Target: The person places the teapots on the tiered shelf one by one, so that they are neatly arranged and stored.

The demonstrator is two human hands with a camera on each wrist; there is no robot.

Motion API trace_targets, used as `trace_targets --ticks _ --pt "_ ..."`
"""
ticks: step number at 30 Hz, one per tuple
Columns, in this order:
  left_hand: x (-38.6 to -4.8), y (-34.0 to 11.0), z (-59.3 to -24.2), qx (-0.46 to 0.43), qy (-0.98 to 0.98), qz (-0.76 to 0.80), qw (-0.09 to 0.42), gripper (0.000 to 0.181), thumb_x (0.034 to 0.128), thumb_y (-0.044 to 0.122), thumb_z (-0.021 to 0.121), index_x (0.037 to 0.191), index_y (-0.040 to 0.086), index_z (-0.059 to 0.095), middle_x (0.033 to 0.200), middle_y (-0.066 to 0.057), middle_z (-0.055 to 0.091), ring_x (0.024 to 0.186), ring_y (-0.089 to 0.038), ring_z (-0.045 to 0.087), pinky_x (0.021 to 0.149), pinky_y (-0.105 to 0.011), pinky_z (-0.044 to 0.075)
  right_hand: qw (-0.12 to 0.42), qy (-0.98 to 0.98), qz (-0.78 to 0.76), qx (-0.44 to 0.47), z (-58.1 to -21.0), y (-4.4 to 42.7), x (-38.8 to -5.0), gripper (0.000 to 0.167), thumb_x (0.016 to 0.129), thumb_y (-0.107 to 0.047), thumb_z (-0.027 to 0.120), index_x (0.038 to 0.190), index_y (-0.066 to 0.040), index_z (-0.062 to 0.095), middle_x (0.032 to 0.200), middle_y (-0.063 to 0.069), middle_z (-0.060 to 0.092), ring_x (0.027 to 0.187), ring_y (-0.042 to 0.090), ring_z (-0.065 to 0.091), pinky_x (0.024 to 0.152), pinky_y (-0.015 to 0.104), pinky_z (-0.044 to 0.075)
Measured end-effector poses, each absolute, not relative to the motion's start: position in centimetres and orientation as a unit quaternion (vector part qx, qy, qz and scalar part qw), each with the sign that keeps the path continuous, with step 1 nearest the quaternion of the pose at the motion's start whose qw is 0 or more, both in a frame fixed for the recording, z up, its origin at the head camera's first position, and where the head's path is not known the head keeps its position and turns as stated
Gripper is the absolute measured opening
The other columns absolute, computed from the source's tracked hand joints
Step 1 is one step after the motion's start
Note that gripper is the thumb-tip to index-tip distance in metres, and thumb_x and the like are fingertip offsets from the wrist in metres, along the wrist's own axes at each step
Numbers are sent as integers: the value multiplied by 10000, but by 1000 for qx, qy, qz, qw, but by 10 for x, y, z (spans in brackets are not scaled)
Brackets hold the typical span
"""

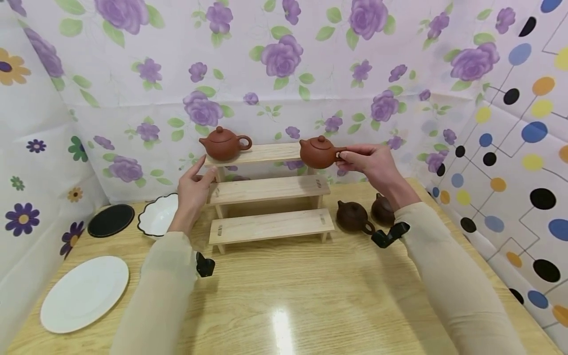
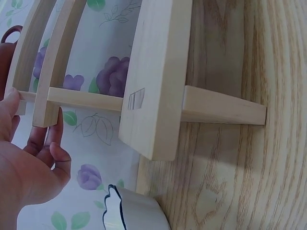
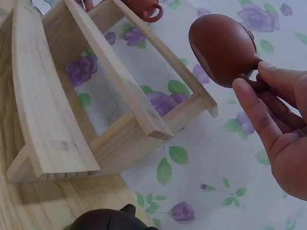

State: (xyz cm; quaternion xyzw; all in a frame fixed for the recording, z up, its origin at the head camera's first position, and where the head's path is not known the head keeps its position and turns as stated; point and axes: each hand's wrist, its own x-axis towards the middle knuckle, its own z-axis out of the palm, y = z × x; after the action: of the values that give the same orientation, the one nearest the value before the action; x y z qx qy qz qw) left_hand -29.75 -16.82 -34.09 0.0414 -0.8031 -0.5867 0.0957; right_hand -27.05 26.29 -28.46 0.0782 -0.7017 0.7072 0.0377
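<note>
By its handle, a reddish-brown teapot [image 1: 318, 154] is pinched in my right hand [image 1: 374, 165]. The right wrist view shows this teapot [image 3: 223, 50] tilted and apart from the top shelf's right end. A similar reddish-brown teapot [image 1: 223, 145] stands on the left end of the top shelf of a three-step wooden rack [image 1: 270, 227]. My left hand [image 1: 194, 190] grips the rack's left side near the upper shelves, just below that teapot. In the left wrist view, the left hand's fingers [image 2: 53, 132] reach behind the shelf ends, partly hidden.
Two dark brown teapots, a nearer one [image 1: 352, 217] and a farther one [image 1: 382, 209], stand right of the rack. To the left are a white scalloped bowl [image 1: 159, 214], a black round coaster [image 1: 111, 220] and a white plate [image 1: 84, 294]. Patterned cloth [image 1: 146, 64] hangs behind the table.
</note>
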Motion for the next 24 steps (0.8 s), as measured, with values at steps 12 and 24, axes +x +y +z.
trace_targets --ticks 12,24 --pt "-297 -169 -340 48 -809 -579 94 614 1037 525 627 1609 415 432 984 11 606 664 -61 518 565 -218 434 21 -688 721 76 -280 247 -297 240 972 -97 770 1180 20 793 995 97 815 878 189 802 839 327 632" --pt "-297 -167 -340 51 -807 -581 93 601 1038 515 631 1601 410 449 981 26 588 777 -127 546 593 -214 430 12 -688 722 74 -269 236 -314 186 991 -40 728 1151 28 796 966 89 812 837 194 806 830 320 635"
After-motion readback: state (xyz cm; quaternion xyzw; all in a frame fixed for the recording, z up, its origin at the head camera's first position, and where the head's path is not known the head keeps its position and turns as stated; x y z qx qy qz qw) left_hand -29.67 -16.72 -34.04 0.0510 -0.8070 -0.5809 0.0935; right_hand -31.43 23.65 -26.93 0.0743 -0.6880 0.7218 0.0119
